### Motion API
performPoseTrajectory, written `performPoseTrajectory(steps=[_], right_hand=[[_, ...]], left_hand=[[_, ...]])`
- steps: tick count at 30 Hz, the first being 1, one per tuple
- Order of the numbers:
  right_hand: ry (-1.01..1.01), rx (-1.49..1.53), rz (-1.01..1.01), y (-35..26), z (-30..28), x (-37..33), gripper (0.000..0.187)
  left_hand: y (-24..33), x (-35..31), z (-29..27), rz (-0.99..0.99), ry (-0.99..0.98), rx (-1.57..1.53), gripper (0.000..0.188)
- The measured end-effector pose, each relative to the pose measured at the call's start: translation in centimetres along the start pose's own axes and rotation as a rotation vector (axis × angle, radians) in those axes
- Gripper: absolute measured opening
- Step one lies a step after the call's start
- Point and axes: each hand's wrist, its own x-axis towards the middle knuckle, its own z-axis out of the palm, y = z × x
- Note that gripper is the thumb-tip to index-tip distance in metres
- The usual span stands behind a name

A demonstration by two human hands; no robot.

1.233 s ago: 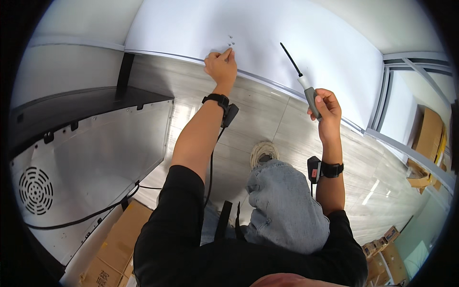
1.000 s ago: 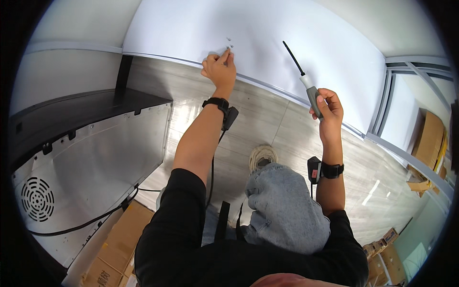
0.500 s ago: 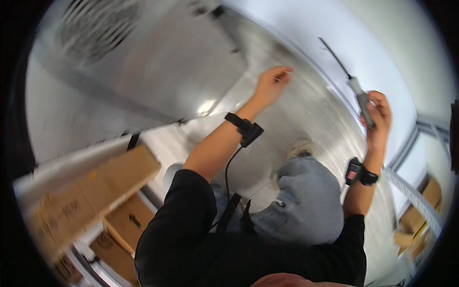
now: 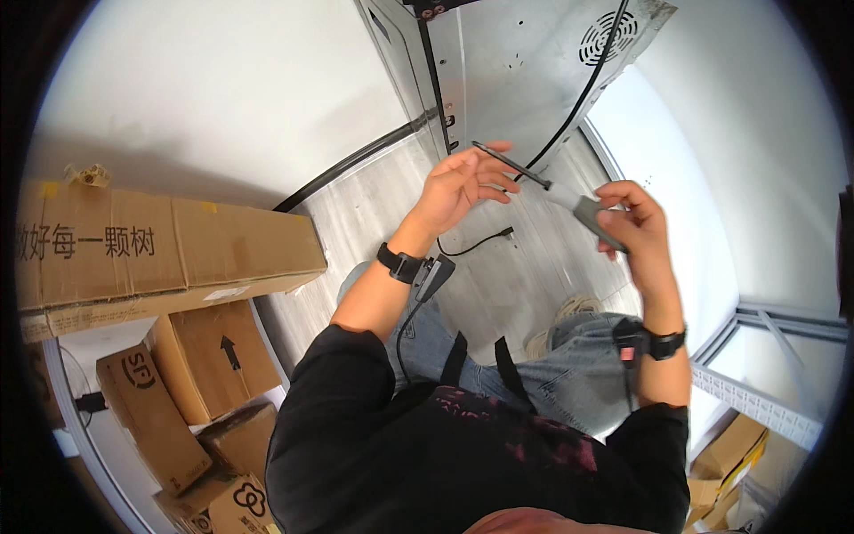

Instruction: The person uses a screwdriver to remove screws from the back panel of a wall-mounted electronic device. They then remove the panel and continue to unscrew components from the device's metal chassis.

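My right hand (image 4: 635,222) is wrapped round the grey handle of a screwdriver (image 4: 583,214). Its thin dark shaft points up and to the left, toward my other hand. Around the shaft's tip, my left hand (image 4: 455,189) has its fingers apart; whether they touch the metal I cannot tell. Beyond both hands stands a grey metal appliance panel (image 4: 507,80) with small holes, a round slotted vent (image 4: 608,37) and a black cable (image 4: 589,93) running down across it.
A long cardboard box (image 4: 227,240) lies at the left above more cartons (image 4: 222,356) on a shelf. On the wood-look floor (image 4: 480,285) a thin black cord (image 4: 480,242) ends in a plug. At the lower right is a metal rack (image 4: 756,392) with cardboard beside it.
The view has swung round, and the metal appliance now appears at the top instead of the upper left. My hands have come closer together; the screwdriver now points at my left hand, whose fingers have spread.
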Motion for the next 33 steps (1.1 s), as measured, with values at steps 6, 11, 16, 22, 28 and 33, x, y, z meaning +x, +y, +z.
performPoseTrajectory(steps=[6,11,16,22,28,33], right_hand=[[0.073,0.147,0.023,5.6,5.4,-1.8,0.026],[0.053,0.11,-0.092,7.7,7.1,-2.4,0.035],[0.019,0.303,0.031,8.8,8.1,-2.4,0.032],[0.015,0.336,0.048,9.0,8.8,-2.5,0.029],[0.027,0.397,0.075,9.3,8.9,-2.4,0.029],[0.041,0.419,0.025,9.2,8.7,-2.5,0.028]], left_hand=[[-0.5,-1.6,-1.0,0.009,0.242,0.021,0.042],[-1.3,-1.2,-1.3,0.009,0.369,0.079,0.037],[-1.9,-0.9,-2.2,0.068,0.372,0.046,0.039],[-1.7,-0.5,-2.0,0.059,0.393,0.043,0.041],[-1.6,-0.5,-1.8,0.076,0.414,0.07,0.041],[-1.1,-0.5,-1.3,0.105,0.384,0.084,0.04]])
